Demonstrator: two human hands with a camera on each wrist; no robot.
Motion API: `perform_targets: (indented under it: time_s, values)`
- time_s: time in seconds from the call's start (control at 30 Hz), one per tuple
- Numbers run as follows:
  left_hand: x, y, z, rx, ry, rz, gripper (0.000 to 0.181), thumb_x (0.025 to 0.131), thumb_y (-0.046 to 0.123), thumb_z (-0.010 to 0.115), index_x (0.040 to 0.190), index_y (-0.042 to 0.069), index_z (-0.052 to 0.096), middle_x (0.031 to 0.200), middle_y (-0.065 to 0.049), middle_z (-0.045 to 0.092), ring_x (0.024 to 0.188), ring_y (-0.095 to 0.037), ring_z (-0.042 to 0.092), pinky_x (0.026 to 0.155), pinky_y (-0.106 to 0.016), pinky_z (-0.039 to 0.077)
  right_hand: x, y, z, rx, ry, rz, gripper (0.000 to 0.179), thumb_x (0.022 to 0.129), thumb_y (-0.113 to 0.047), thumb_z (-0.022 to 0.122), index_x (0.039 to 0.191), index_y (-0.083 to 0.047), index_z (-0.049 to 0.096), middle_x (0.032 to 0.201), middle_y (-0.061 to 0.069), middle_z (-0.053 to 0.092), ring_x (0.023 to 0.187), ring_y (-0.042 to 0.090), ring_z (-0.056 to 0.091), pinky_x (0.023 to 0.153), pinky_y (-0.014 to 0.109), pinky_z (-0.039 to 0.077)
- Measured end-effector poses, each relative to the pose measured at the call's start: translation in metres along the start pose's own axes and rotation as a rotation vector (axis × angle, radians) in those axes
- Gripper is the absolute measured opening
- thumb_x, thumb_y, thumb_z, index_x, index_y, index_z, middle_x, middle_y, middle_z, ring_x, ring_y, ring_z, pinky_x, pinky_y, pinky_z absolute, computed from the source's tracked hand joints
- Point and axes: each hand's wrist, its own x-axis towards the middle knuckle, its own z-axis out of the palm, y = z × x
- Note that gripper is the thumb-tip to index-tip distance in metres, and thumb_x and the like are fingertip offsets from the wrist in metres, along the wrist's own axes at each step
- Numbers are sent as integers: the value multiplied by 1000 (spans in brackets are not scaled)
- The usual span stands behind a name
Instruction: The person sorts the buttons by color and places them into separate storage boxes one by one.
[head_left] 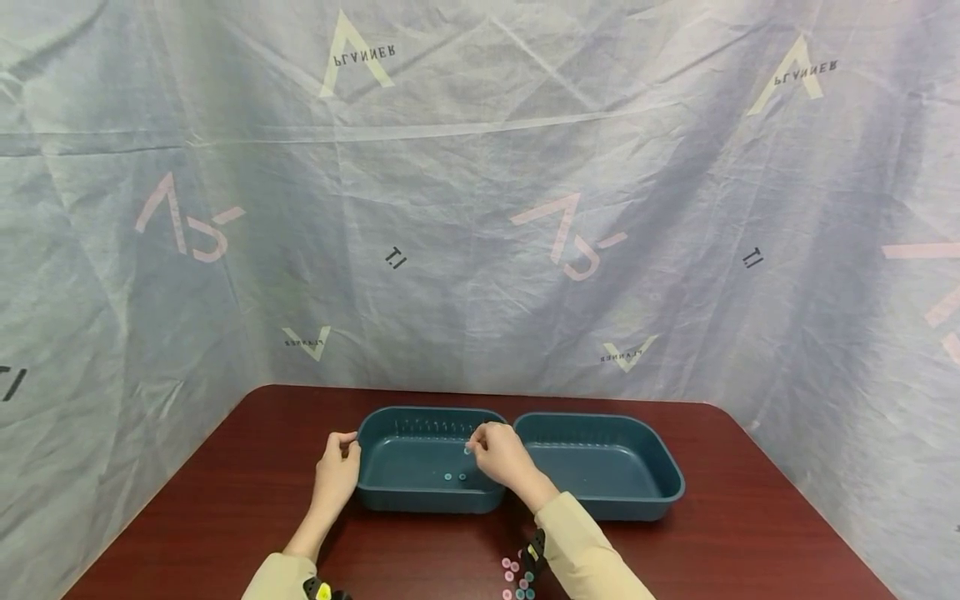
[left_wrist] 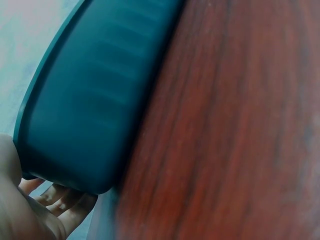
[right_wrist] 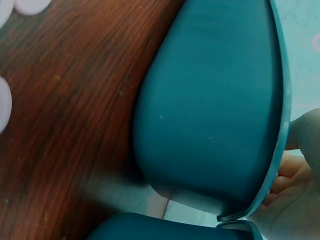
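My left hand [head_left: 337,472] grips the left end of a dark teal plastic bin [head_left: 420,502]; in the left wrist view its thumb is at the rim and its fingers lie against the end wall. Over the right part of this bin, my right hand [head_left: 501,454] pinches a small pale blue button [head_left: 467,451] at its fingertips. Two small blue buttons, one of them this button [head_left: 447,477], lie on the bin floor. In the right wrist view the bin wall [right_wrist: 210,100] partly hides the right fingers.
A second teal bin [head_left: 630,507] stands directly right of the first. Several pink and teal buttons [head_left: 509,576] lie on the reddish-brown table [head_left: 420,558] near the right forearm, which covers some. A printed grey cloth [head_left: 465,317] hangs behind the table.
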Motion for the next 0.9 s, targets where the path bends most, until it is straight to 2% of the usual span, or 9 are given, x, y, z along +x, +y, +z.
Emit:
perform_targets:
  time_s: [0.07,0.17,0.23,0.3,0.67,0.9]
  values:
    - [0,0,0,-3,-3,-4,32,100,14,37,126,-3,46,120,-28,55,105,-38,55,83,-47,44,1,1,1,-5,3,-3,14,93,-7,55,89,0,67,60,3,58,40,8,27,43,21,26]
    - [-1,0,-1,-5,-4,-1,32,100,14,37,125,-3,46,120,-29,55,104,-38,55,82,-48,44,2,3,2,-11,9,-11,15,93,-4,53,89,1,67,78,10,68,39,7,25,43,20,24]
    - [-1,0,-1,-5,-1,-1,31,100,14,38,125,-3,46,119,-28,55,104,-38,55,82,-47,44,3,4,3,-12,13,-18,17,92,-2,51,88,1,67,90,12,71,39,7,25,42,20,24]
    - [0,-1,0,-4,1,2,31,100,14,38,125,-3,46,119,-28,56,103,-37,56,81,-46,45,4,4,3,-8,13,-20,17,92,-1,50,88,2,67,96,14,71,39,7,25,42,20,23]
    - [0,-4,1,-3,13,10,31,99,14,38,124,-3,47,118,-28,57,104,-38,56,82,-47,45,6,8,6,-19,19,2,17,91,0,50,90,2,67,96,14,71,40,7,24,42,21,24]
    - [1,-4,2,-3,19,11,31,99,14,38,124,-2,48,117,-28,57,104,-37,57,81,-45,45,8,10,8,-43,43,3,15,92,-2,53,86,0,66,95,13,71,45,7,41,43,21,27]
